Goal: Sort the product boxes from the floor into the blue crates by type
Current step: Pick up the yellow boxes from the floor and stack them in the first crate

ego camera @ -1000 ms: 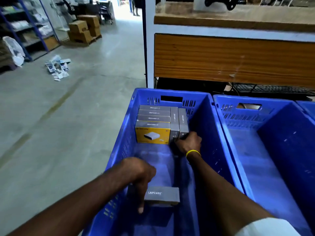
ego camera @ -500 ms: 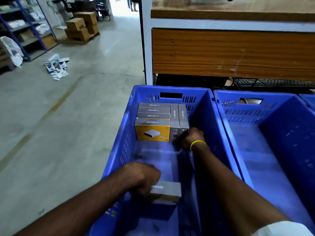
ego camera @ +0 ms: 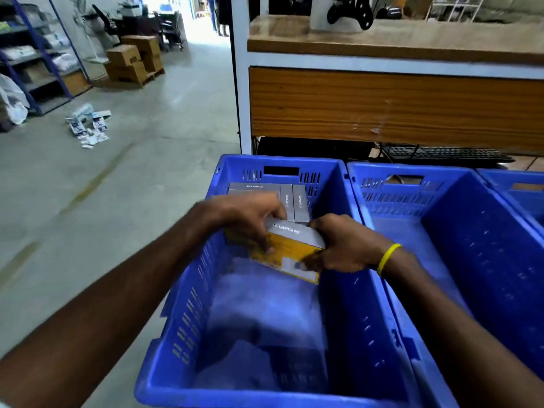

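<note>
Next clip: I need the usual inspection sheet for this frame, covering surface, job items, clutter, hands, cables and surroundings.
Surface: grey concrete floor, streaked.
Job items: yellow-and-grey box held tilted over the left crate; grey boxes stacked at its far end; middle crate shows no boxes.
Clutter: scattered small packs on the floor.
Hands: left hand and right hand both grip the box.
Cables: dark wires under the bench, blurred.
Surroundings: wooden bench, cardboard cartons, blue shelving.

Wooden shelf (ego camera: pixel 394 104); keyboard (ego camera: pixel 441 153); cardboard cartons (ego camera: pixel 134 58).
</note>
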`<state>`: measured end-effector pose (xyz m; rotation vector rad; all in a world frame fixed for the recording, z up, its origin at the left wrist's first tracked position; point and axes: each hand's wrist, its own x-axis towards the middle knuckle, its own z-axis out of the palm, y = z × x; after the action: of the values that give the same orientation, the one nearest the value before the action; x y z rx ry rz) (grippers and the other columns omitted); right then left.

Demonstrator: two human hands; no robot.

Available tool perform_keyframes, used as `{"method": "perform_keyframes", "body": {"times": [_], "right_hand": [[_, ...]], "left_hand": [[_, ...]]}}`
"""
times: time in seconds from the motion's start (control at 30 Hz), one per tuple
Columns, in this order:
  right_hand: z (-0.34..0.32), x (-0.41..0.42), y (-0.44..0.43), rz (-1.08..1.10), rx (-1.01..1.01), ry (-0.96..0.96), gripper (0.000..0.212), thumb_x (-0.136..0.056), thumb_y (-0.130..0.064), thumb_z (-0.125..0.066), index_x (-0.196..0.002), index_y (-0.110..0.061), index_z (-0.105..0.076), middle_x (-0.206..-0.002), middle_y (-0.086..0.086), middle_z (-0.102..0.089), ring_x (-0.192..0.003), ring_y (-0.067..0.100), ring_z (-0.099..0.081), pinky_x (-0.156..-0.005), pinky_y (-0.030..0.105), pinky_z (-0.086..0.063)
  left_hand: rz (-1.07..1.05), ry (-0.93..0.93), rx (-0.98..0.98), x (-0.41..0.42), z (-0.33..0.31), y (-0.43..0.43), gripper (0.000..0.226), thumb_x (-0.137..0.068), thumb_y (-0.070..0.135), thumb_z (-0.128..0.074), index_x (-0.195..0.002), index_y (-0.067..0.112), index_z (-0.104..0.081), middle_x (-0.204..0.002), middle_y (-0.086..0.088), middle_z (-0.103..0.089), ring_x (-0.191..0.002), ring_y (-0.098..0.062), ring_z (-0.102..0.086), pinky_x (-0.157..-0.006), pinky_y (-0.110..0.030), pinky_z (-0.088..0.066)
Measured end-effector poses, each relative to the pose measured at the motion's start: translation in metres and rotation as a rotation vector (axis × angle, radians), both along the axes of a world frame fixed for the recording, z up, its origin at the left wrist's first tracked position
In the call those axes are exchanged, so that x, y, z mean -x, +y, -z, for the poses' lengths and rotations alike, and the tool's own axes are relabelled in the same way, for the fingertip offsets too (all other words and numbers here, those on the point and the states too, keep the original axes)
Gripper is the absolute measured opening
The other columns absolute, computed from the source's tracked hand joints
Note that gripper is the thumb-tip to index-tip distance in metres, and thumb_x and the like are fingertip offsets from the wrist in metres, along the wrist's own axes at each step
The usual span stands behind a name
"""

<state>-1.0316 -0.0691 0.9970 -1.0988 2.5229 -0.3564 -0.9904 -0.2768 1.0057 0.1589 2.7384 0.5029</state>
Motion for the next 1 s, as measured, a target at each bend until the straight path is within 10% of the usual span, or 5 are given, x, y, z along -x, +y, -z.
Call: {"method": "perform_keyframes", "body": {"times": [0.1, 0.2, 0.5, 0.87, 1.0], "right_hand": [[0.007, 0.001, 0.01, 0.191, 0.228, 0.104, 0.037, -0.066, -0.047, -0.074, -0.086, -0.017, -0.063, -0.073, -0.001, -0.064, -0.073, 0.022, -0.059, -0.055, 0.027, -0.039], [0.018, -0.004, 0.005, 0.504, 0.488, 0.247, 0.031, -0.073, -0.042, -0.071, -0.083, -0.016, -0.057, -0.083, 0.009, -0.07, -0.084, 0.036, -0.062, -0.064, 0.039, -0.047], [0.057, -0.016, -0.033, 0.872, 0.568, 0.169, 0.034, -0.081, -0.014, -0.061, -0.11, -0.009, -0.044, -0.101, 0.025, -0.066, -0.098, 0.046, -0.061, -0.071, 0.042, -0.046], [0.129, 0.009, -0.048, 1.1, 0.551, -0.207, 0.024, -0.092, -0.017, -0.058, -0.107, 0.0, -0.054, -0.115, 0.027, -0.064, -0.109, 0.045, -0.06, -0.082, 0.041, -0.048], [0.143, 0.022, -0.052, 1.094, 0.677, -0.24, 0.026, -0.087, -0.021, -0.067, -0.102, -0.002, -0.06, -0.106, 0.018, -0.069, -0.102, 0.037, -0.065, -0.074, 0.032, -0.044]], "left_hand": [[-0.098, 0.286, -0.037, 0.021, -0.021, -0.002, 0.062, -0.055, 0.03, -0.095, -0.112, 0.021, -0.071, -0.096, 0.014, -0.068, -0.082, 0.003, -0.06, -0.071, -0.004, -0.04], [-0.438, 0.502, -0.241, 0.041, -0.022, 0.004, 0.083, -0.063, 0.042, -0.091, -0.135, 0.016, -0.058, -0.124, -0.003, -0.067, -0.105, -0.018, -0.068, -0.093, -0.032, -0.055], [-0.692, -0.013, -1.027, 0.062, 0.039, 0.05, 0.027, -0.094, 0.032, -0.066, -0.1, 0.005, -0.069, -0.074, -0.005, -0.063, -0.056, -0.021, -0.066, -0.065, -0.038, -0.062], [-0.95, 0.096, -1.023, 0.055, 0.144, 0.096, 0.019, -0.075, 0.008, -0.078, -0.058, 0.011, -0.069, -0.061, 0.002, -0.066, -0.058, -0.009, -0.055, -0.048, -0.017, -0.043], [-0.981, 0.278, -0.731, 0.06, 0.146, 0.09, 0.013, -0.076, 0.019, -0.077, -0.086, 0.011, -0.08, -0.082, -0.002, -0.077, -0.079, -0.013, -0.07, -0.065, -0.023, -0.05]]}}
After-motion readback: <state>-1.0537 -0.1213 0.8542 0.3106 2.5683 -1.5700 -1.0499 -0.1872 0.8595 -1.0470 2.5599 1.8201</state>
